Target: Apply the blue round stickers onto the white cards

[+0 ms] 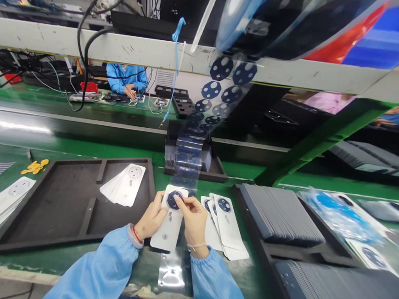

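A white phone back panel, printed with small dark characters, is held near the front of the bench. My left hand grips it by its left edge, fingers closed around it. Over a dark blue round camera sticker at the panel's top, my right hand has its thumb and fingers pinched together, covering part of the disc. Just right of that hand, several white panels with dark discs lie overlapping. A clear film strip of dark round stickers hangs down from above and runs beneath the held panel.
To the left, a black tray carries fanned white panels. More white panels and yellow pieces lie beyond it. Grey sheets fill a tray at right. A green post slants there. A person sits opposite.
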A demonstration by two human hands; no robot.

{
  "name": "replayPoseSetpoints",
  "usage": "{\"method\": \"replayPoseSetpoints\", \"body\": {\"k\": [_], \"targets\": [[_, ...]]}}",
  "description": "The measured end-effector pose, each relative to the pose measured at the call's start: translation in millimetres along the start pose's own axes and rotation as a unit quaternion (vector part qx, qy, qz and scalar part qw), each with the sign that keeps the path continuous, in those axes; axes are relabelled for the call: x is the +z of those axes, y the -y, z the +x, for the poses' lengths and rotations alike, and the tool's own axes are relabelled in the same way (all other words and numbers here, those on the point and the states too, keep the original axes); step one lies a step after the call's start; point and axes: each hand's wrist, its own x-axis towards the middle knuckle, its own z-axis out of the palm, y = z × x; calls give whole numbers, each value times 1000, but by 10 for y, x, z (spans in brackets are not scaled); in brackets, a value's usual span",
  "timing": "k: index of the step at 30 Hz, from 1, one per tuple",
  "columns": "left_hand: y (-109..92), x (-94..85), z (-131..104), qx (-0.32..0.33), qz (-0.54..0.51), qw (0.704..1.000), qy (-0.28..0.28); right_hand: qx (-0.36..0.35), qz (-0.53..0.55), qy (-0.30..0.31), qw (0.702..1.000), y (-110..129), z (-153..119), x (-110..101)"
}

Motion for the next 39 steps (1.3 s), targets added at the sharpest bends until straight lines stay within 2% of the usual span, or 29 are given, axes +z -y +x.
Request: {"method": "replayPoseSetpoints", "body": {"k": [7,11,15,19,22,27,31,34,37,39], "targets": [[-6,8,-3,1,-3,1000,1,2,-4,1,1000,17,0,15],[-7,11,1,6,-3,1000,1,-25,-38,-4,999,23,-22,14],[-30,26,-10,-7,0,1000,-10,-106,-106,-12,989,43,-52,18],[-31,47,-15,-2,12,999,-42,-227,-198,-32,953,65,-63,31],[-24,57,-10,-10,14,998,-59,-263,-228,-52,936,53,-97,50],[-33,60,-11,-12,-2,998,-54,-255,-223,-51,940,0,-221,114],[-26,59,-16,-29,-27,998,-52,-207,-129,-51,968,38,-237,162],[-26,55,-14,-45,-48,997,-50,-139,-48,-4,989,92,-181,155],[-37,46,-6,-44,-52,997,-19,-85,-50,55,994,102,-125,120],[-45,40,0,-43,-39,998,-5,-63,-65,53,994,85,-100,97]]}}
